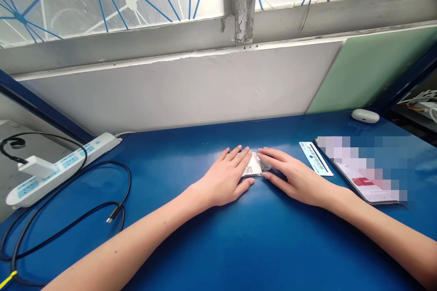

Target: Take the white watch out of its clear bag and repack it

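A small white packet (253,167) in clear, crinkled plastic lies on the blue table, with a dark printed code on its face. Over its left part my left hand (227,175) lies flat, fingers stretched forward and thumb out to the side, hiding some of it. My right hand (295,175) reaches in from the right, its fingers apart. Their tips touch the loose plastic (264,162) at the packet's right end, and the thumb tip is by the lower right corner.
Right of my hands lie a white and blue card (316,159) and a phone (362,177) with a partly blurred screen. A white earbud case (365,116) sits at the back right. On the left are a power strip (70,163), a charger (37,168) and a coiled black cable (68,227).
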The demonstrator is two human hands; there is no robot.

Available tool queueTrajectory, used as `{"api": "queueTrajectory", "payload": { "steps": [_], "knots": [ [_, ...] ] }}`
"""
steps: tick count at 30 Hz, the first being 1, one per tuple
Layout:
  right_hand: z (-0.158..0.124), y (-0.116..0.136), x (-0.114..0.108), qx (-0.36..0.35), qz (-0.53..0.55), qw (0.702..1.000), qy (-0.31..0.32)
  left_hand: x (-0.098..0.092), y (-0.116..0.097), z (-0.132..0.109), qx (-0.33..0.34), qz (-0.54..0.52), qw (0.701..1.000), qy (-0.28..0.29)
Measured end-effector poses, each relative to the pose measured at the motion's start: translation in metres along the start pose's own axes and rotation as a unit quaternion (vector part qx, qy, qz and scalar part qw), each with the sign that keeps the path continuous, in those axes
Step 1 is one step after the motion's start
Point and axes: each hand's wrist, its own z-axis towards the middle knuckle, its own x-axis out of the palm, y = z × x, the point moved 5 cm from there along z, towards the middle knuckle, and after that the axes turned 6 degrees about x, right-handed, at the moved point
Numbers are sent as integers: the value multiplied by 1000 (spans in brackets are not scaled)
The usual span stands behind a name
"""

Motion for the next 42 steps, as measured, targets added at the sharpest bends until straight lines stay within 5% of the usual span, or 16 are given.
{"api": "queueTrajectory", "payload": {
  "steps": [5,15,42],
  "knots": [
    [1,4,1,-21,10,1000,-11,0,-1,0,0,-4,1000,4],
    [3,-3,1,60,117,991,9,1,1,1,-8,0,1000,-4],
    [2,23,7,-29,-62,998,1,5,2,1,-14,-17,1000,-20]
  ]
}}
